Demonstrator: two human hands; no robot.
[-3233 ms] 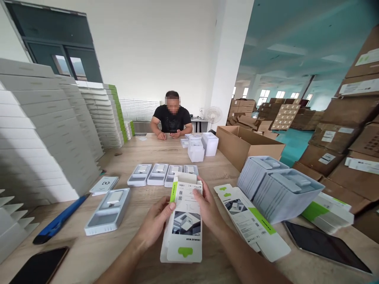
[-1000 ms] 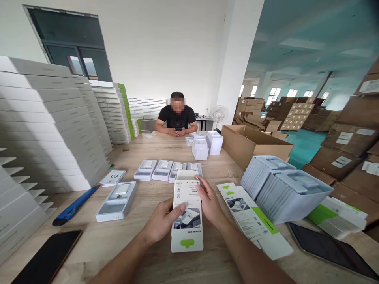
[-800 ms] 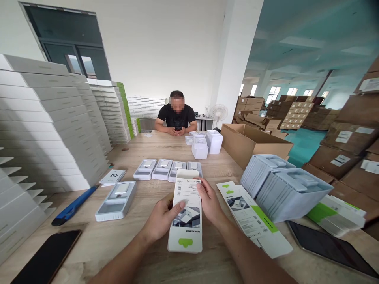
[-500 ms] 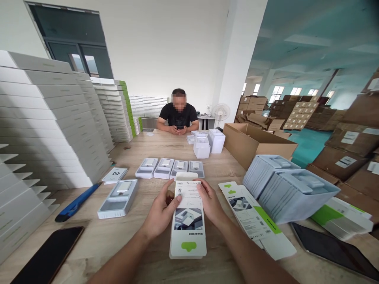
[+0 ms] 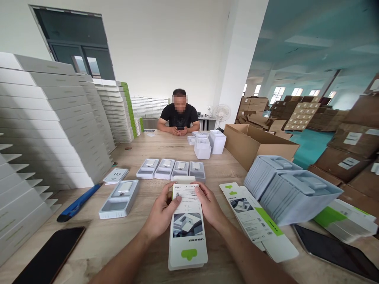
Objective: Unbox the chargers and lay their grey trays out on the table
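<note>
Between my two hands is a white printed carton [image 5: 188, 225] with a product picture and a green hang-tab patch at its near end. My left hand [image 5: 162, 209] grips its left edge, thumb on the printed face. On the opposite edge, my right hand [image 5: 209, 203] pinches it near the far end, where a flap [image 5: 185, 179] sticks out. Just beyond stand several grey trays [image 5: 167, 169], each with a white charger-like block in it. A similar tray [image 5: 119, 199] sits left of my left hand. Flat unfolded cartons [image 5: 254, 221] lie to the right.
Stacked grey trays [image 5: 299, 193] and a phone [image 5: 334, 248] are at right, with a cardboard box [image 5: 260, 144] behind. At left are tall stacks of white boxes [image 5: 50, 122], a blue knife [image 5: 78, 202], leaflets [image 5: 116, 176] and another phone [image 5: 50, 256]. A person [image 5: 179, 114] sits opposite.
The carton has come slightly nearer to me, and its far flap is tipped lower. Both hands keep their hold, and the view has shifted a little.
</note>
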